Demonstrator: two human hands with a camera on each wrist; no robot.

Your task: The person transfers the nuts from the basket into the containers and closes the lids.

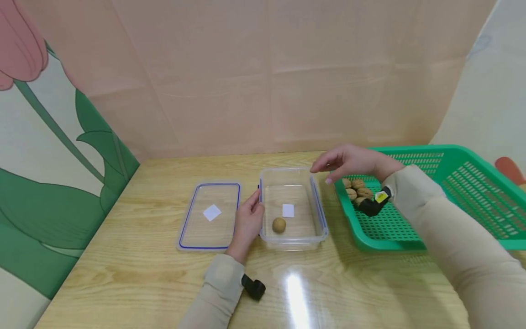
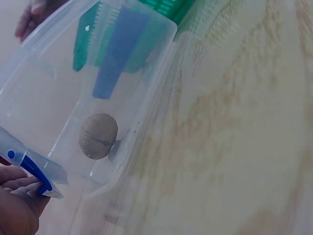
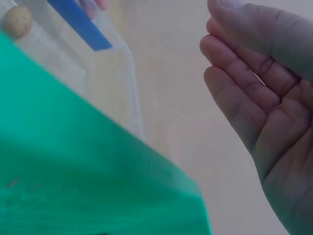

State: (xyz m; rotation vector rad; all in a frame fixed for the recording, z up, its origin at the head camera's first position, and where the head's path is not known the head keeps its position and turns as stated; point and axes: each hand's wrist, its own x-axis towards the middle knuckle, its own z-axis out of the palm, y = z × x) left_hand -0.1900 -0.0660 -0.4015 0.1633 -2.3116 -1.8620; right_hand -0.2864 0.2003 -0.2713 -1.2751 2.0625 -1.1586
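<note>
A clear plastic container point(image 1: 293, 240) stands uncovered on the wooden table with one walnut point(image 1: 279, 225) inside, near its front left corner. My left hand point(image 1: 248, 221) holds the container's left side, its fingers at the blue-edged side flap point(image 2: 36, 174) in the left wrist view. My right hand point(image 1: 349, 161) hovers between the container and the green basket point(image 1: 355, 228), over the basket's left rim. Its fingers are loosely bent with nothing between them, and the right wrist view shows the bare palm point(image 3: 288, 132). Several walnuts point(image 1: 357, 184) lie in the basket's left end, partly hidden by the wrist camera.
Left of the container lies its clear lid point(image 1: 197, 228) with a blue seal and a white square label point(image 1: 212, 212). Another white label point(image 1: 288, 210) shows at the container's bottom. A pinkish cloth point(image 1: 230, 91) hangs behind the table point(image 1: 135, 256).
</note>
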